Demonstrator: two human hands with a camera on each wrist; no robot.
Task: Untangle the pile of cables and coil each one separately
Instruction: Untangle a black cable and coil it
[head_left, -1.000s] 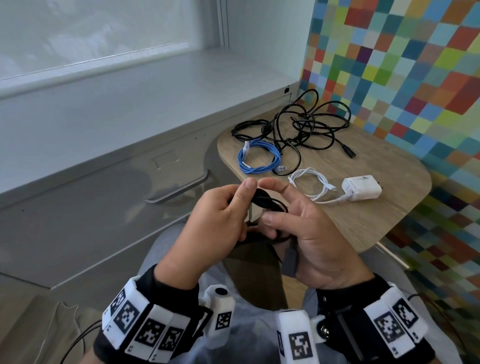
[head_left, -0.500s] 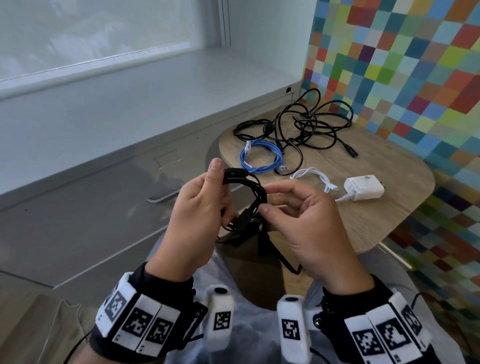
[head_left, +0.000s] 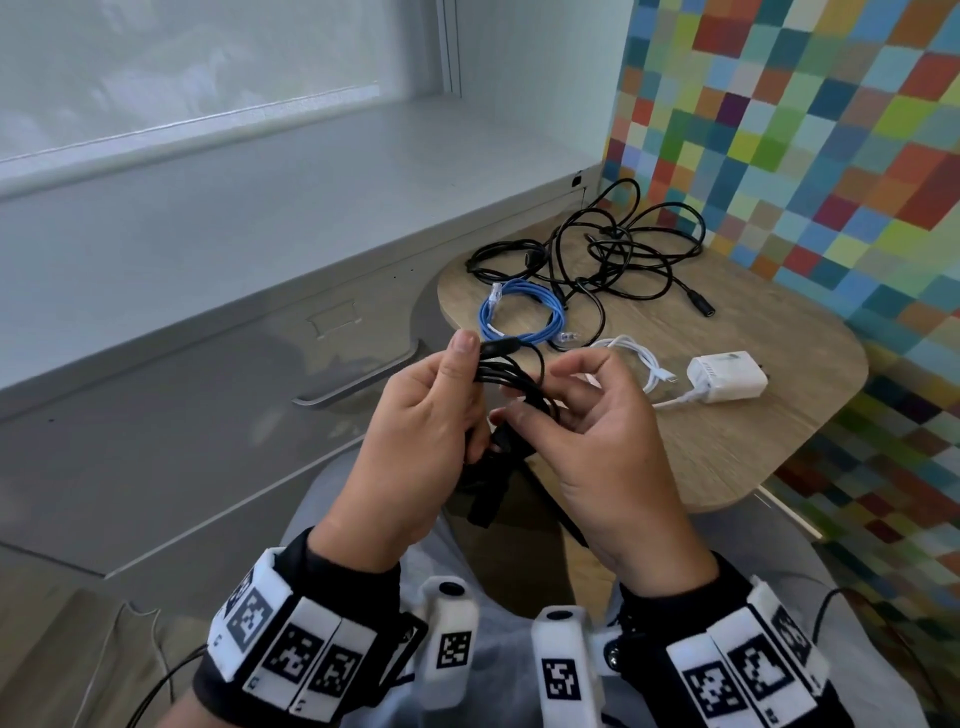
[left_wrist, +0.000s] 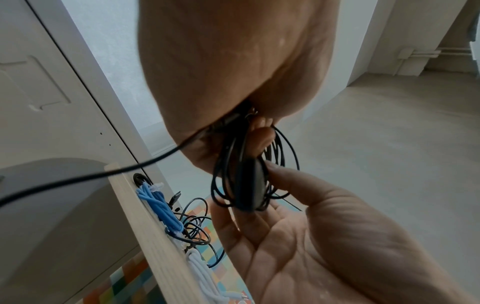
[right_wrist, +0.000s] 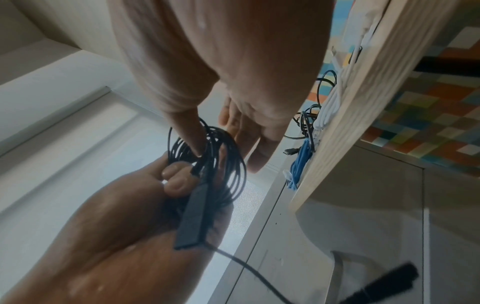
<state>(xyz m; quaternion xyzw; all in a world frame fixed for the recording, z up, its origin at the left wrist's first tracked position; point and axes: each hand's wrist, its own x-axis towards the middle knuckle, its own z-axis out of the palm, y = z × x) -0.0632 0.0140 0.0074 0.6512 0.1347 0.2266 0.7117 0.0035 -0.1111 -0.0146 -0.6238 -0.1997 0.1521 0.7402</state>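
Observation:
A thin black cable (head_left: 511, 379) is wound into a small coil between my hands, over my lap. My left hand (head_left: 467, 374) grips the coil (right_wrist: 223, 164) with thumb up, its fingers (right_wrist: 176, 179) curled round the strands and a flat black inline box (right_wrist: 193, 216). The right hand (head_left: 540, 395) pinches the coil's lower part (left_wrist: 249, 181) between thumb and fingers. The cable's loose tail ends in a black plug (right_wrist: 384, 286) hanging below. On the table lie a tangled black pile (head_left: 613, 260), a coiled blue cable (head_left: 519, 317) and a coiled white cable (head_left: 639, 364).
The white cable runs to a white charger (head_left: 727, 376) on the small wooden table (head_left: 727, 457), whose near edge is just past my hands. A grey cabinet (head_left: 208, 415) under a windowsill fills the left. A chequered coloured wall stands at the right.
The coil has turned edge-on in my left hand, whose thumb has risen. My right hand has shifted its pinch along the cable, and the loose tail hangs shorter.

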